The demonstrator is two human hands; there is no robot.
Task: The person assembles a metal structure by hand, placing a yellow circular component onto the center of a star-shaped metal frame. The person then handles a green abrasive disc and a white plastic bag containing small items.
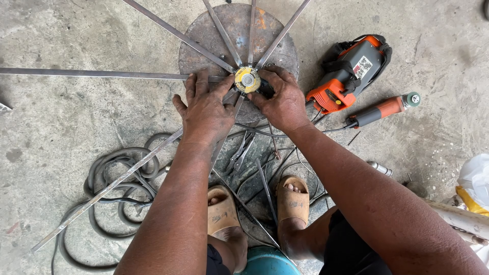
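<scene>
The floor (61, 35) is bare grey concrete, stained, scuffed and mottled with darker patches. Daylight falls evenly across it, with only soft shadows. A coil of grey hose (109, 178) lies at lower left. An orange and grey machine case (351, 71) sits at upper right. White and yellow bags (476, 186) rest at the right edge. No walls, windows or furniture are in view.

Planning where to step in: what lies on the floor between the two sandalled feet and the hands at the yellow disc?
In the head view, locking pliers and thin dark cables lie there, crossed by flat metal strips running toward the yellow disc.
</scene>
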